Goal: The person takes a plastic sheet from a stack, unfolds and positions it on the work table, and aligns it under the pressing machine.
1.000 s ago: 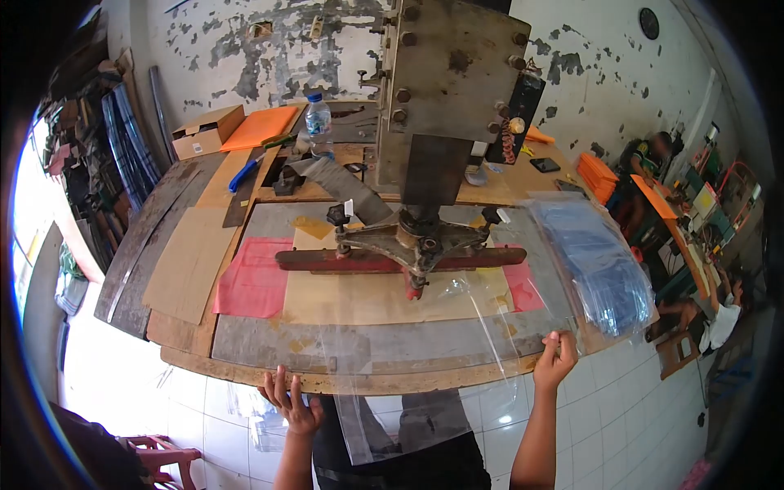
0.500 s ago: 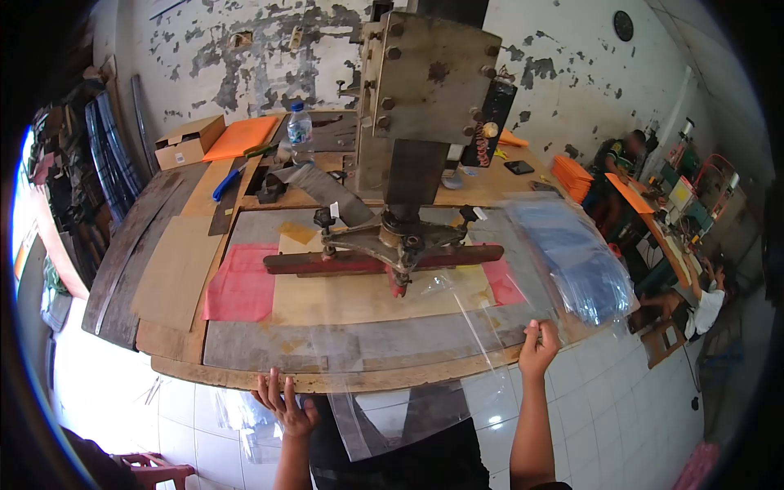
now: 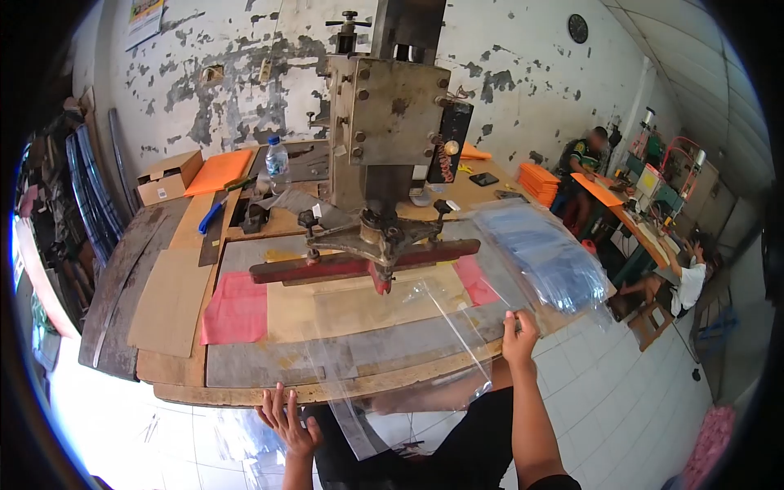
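Observation:
My left hand (image 3: 291,425) rests at the front edge of the wooden table (image 3: 245,398), fingers apart and nothing seen in it. To the right, my right hand (image 3: 520,335) is closed, thumb and finger pressed together, beside the table's front right; what it pinches is too small to make out. A clear plastic sheet (image 3: 408,347) lies between the hands, under the red bar (image 3: 327,268) of the metal press (image 3: 392,122), and hangs over the front edge. Beige and pink sheets (image 3: 235,309) lie below the bar.
A pile of clear plastic bags (image 3: 543,257) lies at the right. Further back are a water bottle (image 3: 278,163), a cardboard box (image 3: 169,178), a blue cutter (image 3: 211,216) and a phone (image 3: 484,179). Two people sit at another table (image 3: 645,233) at the right.
The view has tilted up and swung right, so the table sits further left. The plastic's hanging front edge has shifted and lifted at its right. Both hands keep nearly the same pose.

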Demonstrator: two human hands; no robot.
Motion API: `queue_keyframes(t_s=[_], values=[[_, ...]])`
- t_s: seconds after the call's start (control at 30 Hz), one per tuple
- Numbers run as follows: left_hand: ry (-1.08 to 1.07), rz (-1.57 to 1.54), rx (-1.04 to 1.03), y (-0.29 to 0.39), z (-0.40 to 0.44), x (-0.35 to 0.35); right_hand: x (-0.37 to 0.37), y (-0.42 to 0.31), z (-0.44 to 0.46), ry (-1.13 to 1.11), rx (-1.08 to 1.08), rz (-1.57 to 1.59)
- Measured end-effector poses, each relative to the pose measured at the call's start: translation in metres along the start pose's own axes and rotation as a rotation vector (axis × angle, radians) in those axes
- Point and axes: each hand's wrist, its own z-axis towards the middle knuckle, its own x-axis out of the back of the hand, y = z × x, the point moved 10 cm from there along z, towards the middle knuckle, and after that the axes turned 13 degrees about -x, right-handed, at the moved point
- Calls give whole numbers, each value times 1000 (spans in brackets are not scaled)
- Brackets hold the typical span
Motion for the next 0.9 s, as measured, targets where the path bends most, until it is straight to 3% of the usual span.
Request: queue_keyframes(t_s=[0.33, 0.63, 0.77, 0.83, 0.87, 0.9], values=[[-90, -12, -58, 5, 9, 15, 4, -2, 2, 10, -102, 34], [-77, -2, -64, -5, 29, 43, 0, -10, 2, 8, -49, 4], [107, 36, -98, -50, 71, 88, -4, -6, 5, -43, -50, -9], [195, -9, -2, -64, 127, 121, -10, -4, 6, -128, -36, 13], [250, -61, -23, -105, 144, 139, -12, -5, 6, -170, -40, 1], [446, 136, 43, -195, 126, 170, -14, -8, 9, -226, -25, 12]])
